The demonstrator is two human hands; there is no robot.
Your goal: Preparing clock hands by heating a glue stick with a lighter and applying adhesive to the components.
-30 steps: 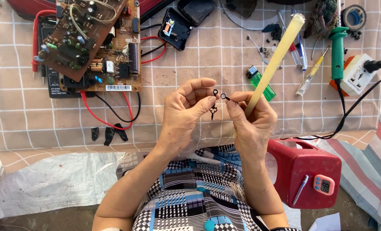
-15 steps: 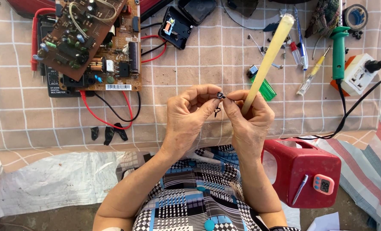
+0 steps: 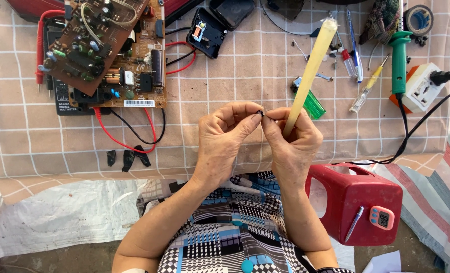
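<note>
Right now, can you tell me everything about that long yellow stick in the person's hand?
The long pale yellow stick looks like smooth, waxy plastic, slim and straight with a blunt top end. It leans up and to the right over the checked cloth. Its lower end is tucked in the right hand, which grips it; nothing else touches it.

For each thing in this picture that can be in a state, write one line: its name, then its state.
left hand: pinching the small dark part
right hand: pinching the part, gripping the yellow stick
small dark part: held between fingertips
yellow stick: tilted
circuit boards: bare, stacked
socket adapter: black plug inserted
</note>
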